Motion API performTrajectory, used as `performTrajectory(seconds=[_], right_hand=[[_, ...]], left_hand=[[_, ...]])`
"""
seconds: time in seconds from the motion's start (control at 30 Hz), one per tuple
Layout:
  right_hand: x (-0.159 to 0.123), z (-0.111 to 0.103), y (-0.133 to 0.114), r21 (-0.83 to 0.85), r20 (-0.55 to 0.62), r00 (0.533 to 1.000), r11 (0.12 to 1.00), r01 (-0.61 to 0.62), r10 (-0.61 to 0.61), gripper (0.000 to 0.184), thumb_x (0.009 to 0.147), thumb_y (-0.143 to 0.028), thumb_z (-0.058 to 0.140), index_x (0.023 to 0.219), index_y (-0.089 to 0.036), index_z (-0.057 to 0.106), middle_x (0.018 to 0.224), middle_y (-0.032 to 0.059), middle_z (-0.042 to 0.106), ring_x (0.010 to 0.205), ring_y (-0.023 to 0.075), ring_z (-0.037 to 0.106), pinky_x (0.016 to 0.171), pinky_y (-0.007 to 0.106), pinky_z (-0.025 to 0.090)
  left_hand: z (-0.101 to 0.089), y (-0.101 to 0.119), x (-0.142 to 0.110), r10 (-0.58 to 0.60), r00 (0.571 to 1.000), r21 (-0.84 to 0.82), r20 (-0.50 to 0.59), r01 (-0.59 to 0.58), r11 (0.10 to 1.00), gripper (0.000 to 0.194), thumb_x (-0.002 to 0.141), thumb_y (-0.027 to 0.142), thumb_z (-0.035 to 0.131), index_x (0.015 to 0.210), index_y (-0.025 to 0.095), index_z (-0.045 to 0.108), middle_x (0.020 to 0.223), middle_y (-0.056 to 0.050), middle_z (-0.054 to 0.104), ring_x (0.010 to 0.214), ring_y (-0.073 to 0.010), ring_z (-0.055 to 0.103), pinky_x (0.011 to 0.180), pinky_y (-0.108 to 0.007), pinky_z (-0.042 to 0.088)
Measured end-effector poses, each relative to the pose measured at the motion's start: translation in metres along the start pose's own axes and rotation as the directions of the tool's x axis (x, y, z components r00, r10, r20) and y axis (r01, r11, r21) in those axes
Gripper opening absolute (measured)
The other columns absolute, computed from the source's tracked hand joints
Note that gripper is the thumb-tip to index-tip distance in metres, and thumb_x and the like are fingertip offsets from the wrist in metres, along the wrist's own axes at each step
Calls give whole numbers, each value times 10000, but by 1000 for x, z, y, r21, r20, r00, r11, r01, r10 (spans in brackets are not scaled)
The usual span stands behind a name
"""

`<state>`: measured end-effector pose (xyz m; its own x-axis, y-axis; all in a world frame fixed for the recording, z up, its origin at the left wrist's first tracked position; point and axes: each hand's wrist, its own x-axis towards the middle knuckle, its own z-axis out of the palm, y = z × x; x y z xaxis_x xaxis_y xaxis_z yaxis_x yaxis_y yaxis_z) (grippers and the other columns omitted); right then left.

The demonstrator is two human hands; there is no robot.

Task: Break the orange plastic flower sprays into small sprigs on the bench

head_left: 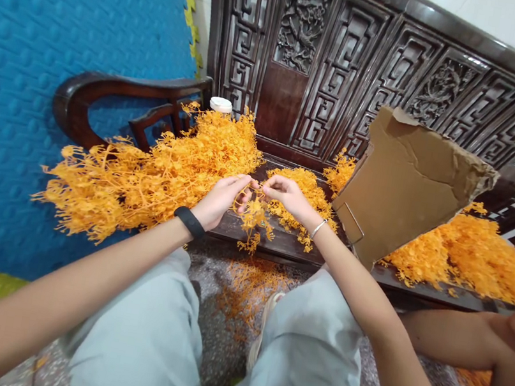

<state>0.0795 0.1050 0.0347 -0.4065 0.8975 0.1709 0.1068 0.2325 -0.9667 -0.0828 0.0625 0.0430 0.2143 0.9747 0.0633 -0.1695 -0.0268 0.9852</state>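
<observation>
We pinch an orange plastic sprig (254,215) between our left hand (223,199) and right hand (286,195) over the bench (288,244) edge; it looks light, springy, best held by its stem

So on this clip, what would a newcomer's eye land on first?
Heaps of orange plastic sprigs cover the dark carved wooden bench, piled highest at left. At centre, the left hand and right hand pinch one sprig between them. A torn cardboard sheet stands at right.
</observation>
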Motion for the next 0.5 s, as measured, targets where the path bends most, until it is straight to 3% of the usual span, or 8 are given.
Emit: performTrajectory(seconds=[0.27, 0.5], right_hand=[[12, 4, 3, -47, -253, 967, 998, -49, 35, 155, 720, -118, 564, 592, -162, 489, 508, -53, 521, 494, 64, 490, 561, 208, 417], [35, 15, 10, -274, -493, 866, 928, -251, 89, 192, 688, -162, 588, 524, -174, 489, 493, -37, 492, 532, 111, 493, 599, 262, 420]], left_hand=[[7, 1, 4, -58, 994, -55, 94, 63, 996, 217, 885, 202, 393, 686, 154, 464, 426, 78, 315, 315, -38, 323, 363, -149, 231], [18, 0, 14, -163, 987, -242, -3, 158, 957, 279, 893, 146, 355, 622, 152, 422, 401, 72, 322, 305, -35, 298, 365, -148, 249]])
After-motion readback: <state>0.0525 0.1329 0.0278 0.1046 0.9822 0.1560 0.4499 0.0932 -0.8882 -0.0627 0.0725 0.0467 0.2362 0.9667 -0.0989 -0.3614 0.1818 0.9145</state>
